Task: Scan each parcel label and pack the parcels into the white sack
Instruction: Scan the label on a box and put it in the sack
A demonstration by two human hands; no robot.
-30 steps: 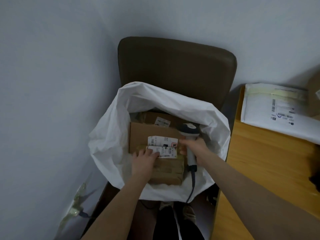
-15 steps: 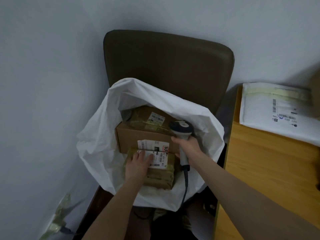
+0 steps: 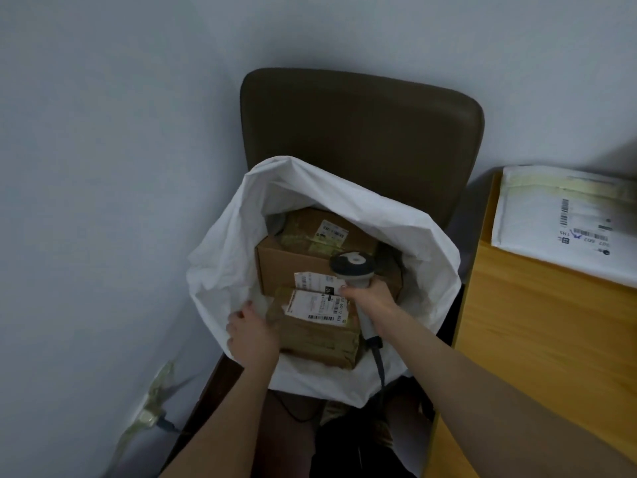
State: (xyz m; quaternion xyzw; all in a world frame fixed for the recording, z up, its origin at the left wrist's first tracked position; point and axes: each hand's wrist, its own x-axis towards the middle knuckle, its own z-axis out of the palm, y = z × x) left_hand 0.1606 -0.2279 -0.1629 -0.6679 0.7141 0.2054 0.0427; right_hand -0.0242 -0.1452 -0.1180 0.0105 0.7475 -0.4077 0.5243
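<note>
I count 3 parcels [image 3: 286, 267] in the white sack [image 3: 224, 270], the right hand [image 3: 374, 301] wrapped round the scanner [image 3: 351, 267] over them, the left hand [image 3: 253, 334] at the sack's near wall, its grip unclear, and 1 white mailer [image 3: 551, 229] on the table [image 3: 537, 339] seemingly left to pack.

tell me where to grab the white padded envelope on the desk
Probably its near left corner, coming from the sack side: the white padded envelope lies flat on the desk, so no face can be wrapped, but that corner sits by the desk's left edge, where a hand can pinch it.
</note>
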